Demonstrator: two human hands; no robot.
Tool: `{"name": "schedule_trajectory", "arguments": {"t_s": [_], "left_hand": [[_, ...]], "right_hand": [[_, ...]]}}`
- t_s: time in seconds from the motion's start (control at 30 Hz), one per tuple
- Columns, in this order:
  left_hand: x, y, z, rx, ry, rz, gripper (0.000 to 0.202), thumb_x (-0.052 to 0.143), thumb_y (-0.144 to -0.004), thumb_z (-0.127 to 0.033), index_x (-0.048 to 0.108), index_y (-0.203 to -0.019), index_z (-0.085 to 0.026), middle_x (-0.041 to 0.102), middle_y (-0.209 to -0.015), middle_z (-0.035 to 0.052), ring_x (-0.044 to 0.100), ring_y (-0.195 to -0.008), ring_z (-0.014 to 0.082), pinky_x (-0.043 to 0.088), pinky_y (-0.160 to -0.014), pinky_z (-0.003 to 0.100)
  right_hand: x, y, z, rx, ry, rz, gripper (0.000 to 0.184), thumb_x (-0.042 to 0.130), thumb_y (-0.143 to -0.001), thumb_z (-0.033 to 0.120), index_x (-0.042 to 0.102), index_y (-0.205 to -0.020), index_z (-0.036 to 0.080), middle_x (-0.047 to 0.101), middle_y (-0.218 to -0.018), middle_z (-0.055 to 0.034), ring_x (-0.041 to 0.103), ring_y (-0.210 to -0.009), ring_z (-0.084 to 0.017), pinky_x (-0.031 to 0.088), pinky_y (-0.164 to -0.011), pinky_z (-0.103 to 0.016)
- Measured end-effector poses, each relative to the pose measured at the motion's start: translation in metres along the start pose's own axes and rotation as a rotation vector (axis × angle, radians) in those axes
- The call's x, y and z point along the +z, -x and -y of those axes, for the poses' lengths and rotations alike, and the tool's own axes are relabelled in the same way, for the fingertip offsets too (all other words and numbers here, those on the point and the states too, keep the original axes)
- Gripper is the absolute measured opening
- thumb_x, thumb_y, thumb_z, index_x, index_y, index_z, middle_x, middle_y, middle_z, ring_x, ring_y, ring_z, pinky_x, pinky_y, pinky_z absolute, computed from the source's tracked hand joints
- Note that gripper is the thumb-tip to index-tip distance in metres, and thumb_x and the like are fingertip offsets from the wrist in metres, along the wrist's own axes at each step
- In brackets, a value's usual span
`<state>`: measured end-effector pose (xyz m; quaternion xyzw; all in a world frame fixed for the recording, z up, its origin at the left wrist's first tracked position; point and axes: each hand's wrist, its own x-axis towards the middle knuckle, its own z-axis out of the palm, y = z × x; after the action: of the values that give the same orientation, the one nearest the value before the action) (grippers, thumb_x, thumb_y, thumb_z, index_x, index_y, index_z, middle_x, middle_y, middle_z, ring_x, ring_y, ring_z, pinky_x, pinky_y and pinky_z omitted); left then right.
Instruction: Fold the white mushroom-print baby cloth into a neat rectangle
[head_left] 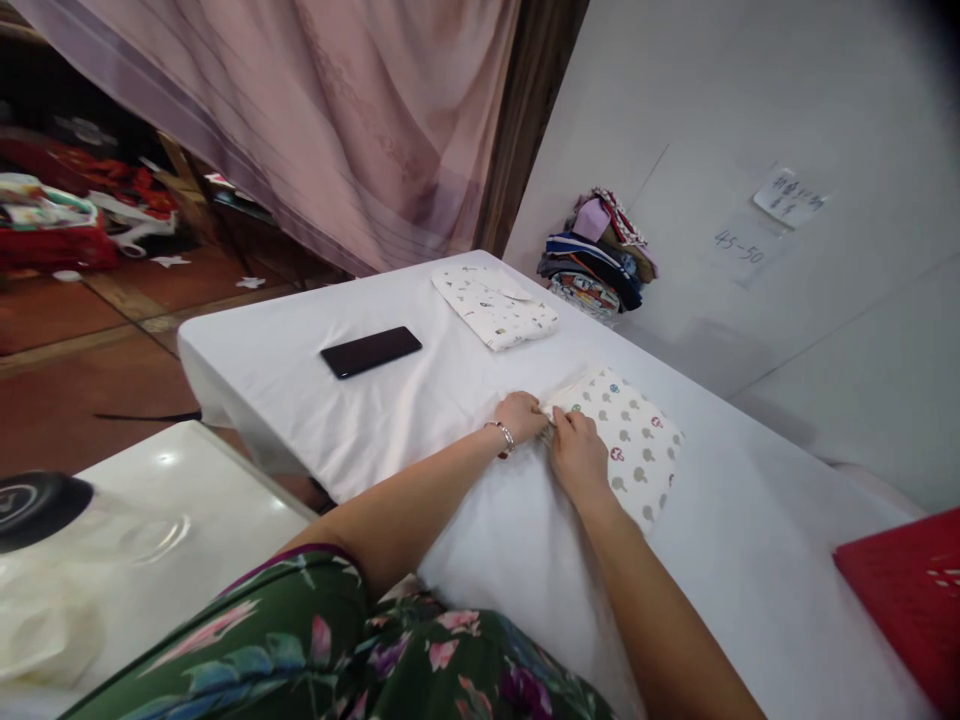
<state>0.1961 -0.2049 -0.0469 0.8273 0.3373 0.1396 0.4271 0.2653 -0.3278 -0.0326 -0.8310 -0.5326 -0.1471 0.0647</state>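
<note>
A folded white cloth [637, 440] printed with grey, red and blue motifs lies flat on the white-covered table [360, 430]. At its near left corner my left hand [521, 415], with a bracelet at the wrist, is closed in a pinch. My right hand [579, 455] is closed right beside it, thumb and fingers gripping the same corner. Thin see-through film seems to show around the cloth's edge, though its outline is hard to make out. Farther back rests a second folded cloth [495, 305], white with small dark prints, touched by neither hand.
A black phone [372, 352] lies left of my hands. Against the wall is a pile of folded clothes [596, 255]. A red box-like object [904, 600] stands at the right edge. At left is a white surface [195, 500] with a round black object [41, 508]. A pink curtain [375, 120] hangs behind.
</note>
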Motion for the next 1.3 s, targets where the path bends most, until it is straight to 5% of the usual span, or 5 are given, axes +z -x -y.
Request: {"name": "schedule_trajectory", "arguments": {"t_s": [0.23, 0.6, 0.87, 1.07, 1.3], "left_hand": [[-0.003, 0.0, -0.001, -0.005, 0.031, 0.028, 0.017, 0.053, -0.065, -0.023, 0.069, -0.067, -0.017, 0.062, -0.111, 0.0021, 0.057, -0.098, 0.0155, 0.041, -0.081, 0.019], [-0.009, 0.003, 0.002, 0.042, 0.118, 0.05, 0.038, 0.046, -0.074, -0.047, 0.068, -0.065, -0.017, 0.064, -0.108, 0.0035, 0.057, -0.1, 0.0192, 0.04, -0.086, 0.022], [-0.002, 0.005, -0.002, -0.012, -0.044, -0.074, 0.019, 0.054, -0.07, -0.029, 0.066, -0.06, -0.018, 0.063, -0.11, 0.0032, 0.055, -0.103, 0.0168, 0.038, -0.088, 0.023], [-0.003, 0.006, -0.003, 0.003, -0.049, -0.075, 0.019, 0.052, -0.07, -0.026, 0.063, -0.056, -0.018, 0.064, -0.108, 0.0016, 0.055, -0.101, 0.0167, 0.038, -0.088, 0.025], [-0.006, 0.009, -0.003, 0.005, -0.116, -0.103, 0.014, 0.053, -0.072, -0.027, 0.062, -0.065, -0.018, 0.061, -0.111, 0.0038, 0.055, -0.1, 0.0175, 0.04, -0.087, 0.026]], "right_hand": [[0.003, 0.0, 0.002, -0.048, -0.018, 0.004, 0.037, 0.037, -0.086, 0.019, 0.052, -0.12, 0.015, 0.055, -0.098, -0.0105, 0.045, -0.089, -0.022, 0.036, -0.072, -0.031], [-0.004, 0.004, 0.006, 0.013, -0.198, 0.01, 0.039, 0.041, -0.083, 0.019, 0.052, -0.12, 0.018, 0.056, -0.103, -0.009, 0.047, -0.096, -0.022, 0.038, -0.08, -0.032], [0.004, 0.007, -0.022, -0.024, -0.392, 0.041, 0.033, 0.042, -0.083, 0.023, 0.059, -0.112, 0.022, 0.058, -0.113, -0.005, 0.049, -0.105, -0.019, 0.039, -0.089, -0.03], [-0.007, 0.015, -0.064, 0.117, -0.226, 0.154, 0.043, 0.032, -0.089, 0.038, 0.05, -0.125, 0.022, 0.038, -0.139, -0.0062, 0.03, -0.129, -0.023, 0.026, -0.102, -0.042], [0.0, 0.019, -0.061, 0.173, -0.112, 0.337, 0.054, 0.02, -0.092, 0.044, 0.034, -0.137, 0.02, 0.019, -0.148, -0.0051, 0.013, -0.136, -0.023, 0.012, -0.107, -0.047]]}}
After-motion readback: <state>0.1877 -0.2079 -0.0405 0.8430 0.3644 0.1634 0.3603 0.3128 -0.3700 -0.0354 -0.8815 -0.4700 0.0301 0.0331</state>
